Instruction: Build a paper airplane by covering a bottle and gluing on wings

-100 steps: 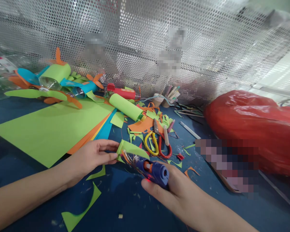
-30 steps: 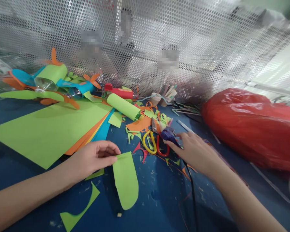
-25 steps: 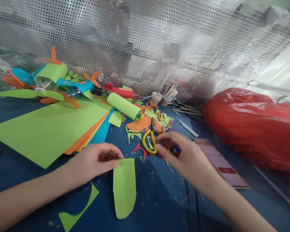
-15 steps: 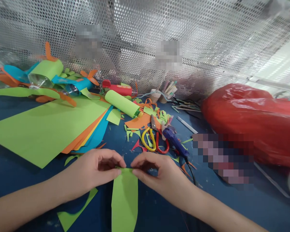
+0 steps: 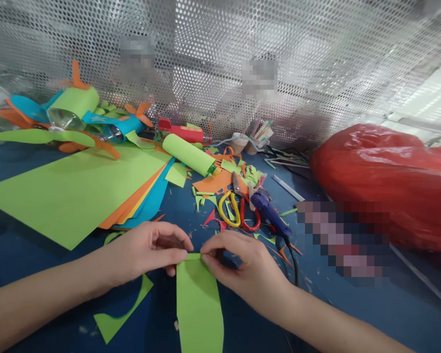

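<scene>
A long strip of green paper (image 5: 199,306) hangs toward me, its far end narrowly folded over. My left hand (image 5: 156,250) pinches the left corner of that end between thumb and fingers. At the right corner, my right hand (image 5: 238,257) pinches the same fold. A curved green offcut (image 5: 125,314) lies on the blue table left of the strip. Just beyond my hands are scissors (image 5: 231,210) with one yellow and one red handle, and a blue glue gun (image 5: 270,213) with a black cord.
Stacked coloured sheets (image 5: 81,191) lie at left, below bottle planes with paper propellers (image 5: 44,137). A green-wrapped bottle (image 5: 189,154) rests beside paper scraps (image 5: 215,184). A red plastic bag (image 5: 382,181) bulks at right. Perforated metal sheeting (image 5: 213,63) stands behind.
The green strip has swung slightly, its lower end now further right. Both hands keep pinching its folded end, and the fold shows more clearly between them. The view has shifted a little.
</scene>
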Demonstrator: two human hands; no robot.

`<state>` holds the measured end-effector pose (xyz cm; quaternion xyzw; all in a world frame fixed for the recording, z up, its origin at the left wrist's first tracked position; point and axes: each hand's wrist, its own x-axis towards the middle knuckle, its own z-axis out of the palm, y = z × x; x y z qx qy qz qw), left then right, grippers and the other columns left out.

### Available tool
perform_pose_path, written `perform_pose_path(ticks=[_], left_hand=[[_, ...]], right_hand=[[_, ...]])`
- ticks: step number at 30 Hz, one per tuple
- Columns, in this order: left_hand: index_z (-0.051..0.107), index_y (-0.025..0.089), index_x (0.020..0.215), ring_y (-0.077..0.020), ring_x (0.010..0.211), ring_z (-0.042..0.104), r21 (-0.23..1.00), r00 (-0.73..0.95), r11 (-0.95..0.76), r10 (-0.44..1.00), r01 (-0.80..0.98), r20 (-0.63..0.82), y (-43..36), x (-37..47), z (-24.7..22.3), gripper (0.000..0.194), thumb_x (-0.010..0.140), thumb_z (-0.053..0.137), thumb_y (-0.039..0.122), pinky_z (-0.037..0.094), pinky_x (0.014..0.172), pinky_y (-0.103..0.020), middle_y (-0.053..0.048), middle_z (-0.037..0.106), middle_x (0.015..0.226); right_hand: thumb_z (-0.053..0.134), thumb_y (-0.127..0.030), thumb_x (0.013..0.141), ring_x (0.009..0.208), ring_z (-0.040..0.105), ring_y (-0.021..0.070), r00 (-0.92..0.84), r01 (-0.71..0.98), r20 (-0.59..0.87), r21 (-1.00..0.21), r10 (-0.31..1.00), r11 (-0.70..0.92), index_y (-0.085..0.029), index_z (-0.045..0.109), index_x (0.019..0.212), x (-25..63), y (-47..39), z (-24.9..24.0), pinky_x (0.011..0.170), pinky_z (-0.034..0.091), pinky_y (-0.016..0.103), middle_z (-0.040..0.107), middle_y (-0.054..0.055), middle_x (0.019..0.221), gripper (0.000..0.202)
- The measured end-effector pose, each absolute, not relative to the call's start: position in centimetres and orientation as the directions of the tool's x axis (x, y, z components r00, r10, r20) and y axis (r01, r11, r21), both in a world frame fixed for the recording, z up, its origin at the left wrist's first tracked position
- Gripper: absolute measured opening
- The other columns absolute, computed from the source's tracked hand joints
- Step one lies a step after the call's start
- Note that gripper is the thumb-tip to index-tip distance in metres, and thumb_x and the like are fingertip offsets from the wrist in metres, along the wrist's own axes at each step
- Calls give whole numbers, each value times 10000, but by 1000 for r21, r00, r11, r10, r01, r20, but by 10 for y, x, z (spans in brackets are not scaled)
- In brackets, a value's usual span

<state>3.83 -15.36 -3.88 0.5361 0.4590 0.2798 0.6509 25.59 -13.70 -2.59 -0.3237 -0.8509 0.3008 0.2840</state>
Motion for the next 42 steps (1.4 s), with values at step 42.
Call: perform_pose_path(ticks=[42], left_hand=[[624, 236, 831, -131, 714, 610, 877, 347, -192, 937, 440, 32, -174, 49, -30, 68, 849, 559, 234, 485, 646, -185, 40, 653, 785]], right_hand=[[575, -134, 874, 655, 640, 120, -681, 283, 409, -618, 607, 734, -194, 645, 829, 257, -141, -25, 590, 487, 213, 697, 24, 744, 102]])
